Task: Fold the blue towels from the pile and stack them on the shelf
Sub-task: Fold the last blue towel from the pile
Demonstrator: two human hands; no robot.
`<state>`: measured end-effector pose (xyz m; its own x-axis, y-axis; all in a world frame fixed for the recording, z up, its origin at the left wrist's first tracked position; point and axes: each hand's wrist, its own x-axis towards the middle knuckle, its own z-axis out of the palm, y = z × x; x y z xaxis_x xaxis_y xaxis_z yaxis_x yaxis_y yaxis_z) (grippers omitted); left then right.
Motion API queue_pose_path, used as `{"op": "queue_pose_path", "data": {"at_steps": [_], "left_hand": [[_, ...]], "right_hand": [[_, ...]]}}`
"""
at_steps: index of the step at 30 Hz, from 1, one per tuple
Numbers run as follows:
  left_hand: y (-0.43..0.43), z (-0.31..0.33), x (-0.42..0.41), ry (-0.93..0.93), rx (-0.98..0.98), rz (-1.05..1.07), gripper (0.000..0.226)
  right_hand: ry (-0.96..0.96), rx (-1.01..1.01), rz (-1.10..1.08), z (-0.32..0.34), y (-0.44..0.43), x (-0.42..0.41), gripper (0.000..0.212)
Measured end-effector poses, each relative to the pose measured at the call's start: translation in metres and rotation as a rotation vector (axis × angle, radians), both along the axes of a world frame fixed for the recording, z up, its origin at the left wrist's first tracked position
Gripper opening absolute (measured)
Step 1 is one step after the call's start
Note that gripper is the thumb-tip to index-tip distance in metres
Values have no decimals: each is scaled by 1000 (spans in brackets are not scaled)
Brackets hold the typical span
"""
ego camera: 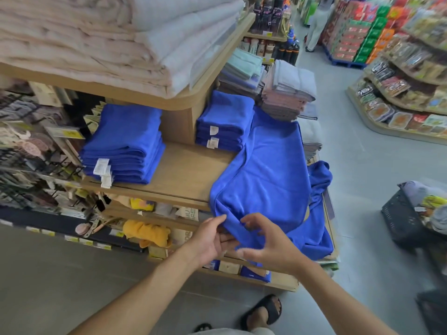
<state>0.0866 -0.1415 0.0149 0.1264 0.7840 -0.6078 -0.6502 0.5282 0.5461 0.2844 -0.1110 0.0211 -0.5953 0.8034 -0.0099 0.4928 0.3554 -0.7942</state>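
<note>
Right now my left hand (pixel 212 238) pinches the near corner of the blue towel (pixel 268 165), thumb on top and fingers tucked under the hem. My right hand (pixel 268 243) hovers just beside it, fingers loosely curled and spread, gripping nothing that I can see (the index tip may be brushing the cloth).

The towel lies spread on the wooden shelf (pixel 188 175), with its near end drooping over the front lip at my hands. Its long axis runs away from me, leaning a little to the right. The far short end points at, and seems to touch, the far stack (pixel 225 122) of folded blue towels. The left stack (pixel 123 146) sits well apart.

To fold it well, I judge the right hand should take the other near corner, so the hem is taut between both hands. Then I'd carry that hem along the long axis to meet the far end, corner on corner. The cloth is bunched by my left thumb and wants smoothing first.

The loose pile (pixel 319 189) lies against the towel's right edge, so I'd lift rather than drag.
</note>
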Motion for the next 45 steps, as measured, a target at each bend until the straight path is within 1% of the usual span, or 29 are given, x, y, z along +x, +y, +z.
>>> {"op": "queue_pose_path", "data": {"at_steps": [2,3,4,5,6,7,8,9,10,11,13,15,17,21,23,27,29,31,33,35,37,39,40,42,45], "left_hand": [[2,7,3,-71,-37,55,32],[4,8,3,-106,-53,74,32],[4,8,2,-124,-64,73,32],[7,8,1,-84,-74,35,33],[10,9,-2,64,-73,-45,34],[15,11,-6,335,-44,-150,36],[22,12,-11,676,18,-228,38],[32,15,-18,1034,93,-250,39],[44,19,-24,1322,155,-225,39],[57,26,-28,1497,213,-184,39],[88,34,-29,1702,339,-159,37],[119,37,-24,1871,454,-268,30],[143,37,-16,1980,491,-411,32],[180,32,-4,2066,383,-537,37],[191,29,-3,2081,338,-554,34],[207,25,-3,2096,354,-543,23],[210,27,-1,2035,409,-535,22],[208,36,3,1923,505,-493,15],[197,55,6,1797,616,-386,10],[176,76,2,1700,743,-261,12],[143,87,-12,1672,837,-128,12],[104,82,-33,1731,858,-45,13],[83,72,-45,1778,843,-47,15],[46,48,-67,1867,770,-152,19],[10,15,-87,1928,665,-461,24]], "right_hand": [[-23,139,-16,-6,-8,0,66],[-4,183,-53,-7,-8,0,61],[32,217,-94,-8,-7,0,52],[80,239,-129,-8,-6,1,41],[131,243,-162,-7,-5,1,30],[176,230,-193,-4,-4,1,19],[215,201,-219,-1,-3,0,11],[245,168,-236,3,-3,-1,8],[265,141,-246,6,-3,-2,11],[269,122,-244,8,-3,-3,14],[271,92,-230,12,-6,-4,18],[270,71,-223,16,-10,-6,17],[252,56,-224,20,-14,-7,14],[234,47,-234,28,-23,-5,13],[237,49,-246,33,-29,-1,12],[238,52,-304,39,-36,7,10],[239,69,-327,39,-37,10,10],[250,100,-336,37,-35,14,13],[291,97,-351,37,-30,18,19],[366,48,-397,38,-22,24,21],[419,10,-436,37,-12,29,23],[420,-28,-460,36,-1,30,20],[398,-50,-467,35,5,28,19],[332,-66,-475,30,14,22,23],[281,-87,-490,20,22,6,28]]}}
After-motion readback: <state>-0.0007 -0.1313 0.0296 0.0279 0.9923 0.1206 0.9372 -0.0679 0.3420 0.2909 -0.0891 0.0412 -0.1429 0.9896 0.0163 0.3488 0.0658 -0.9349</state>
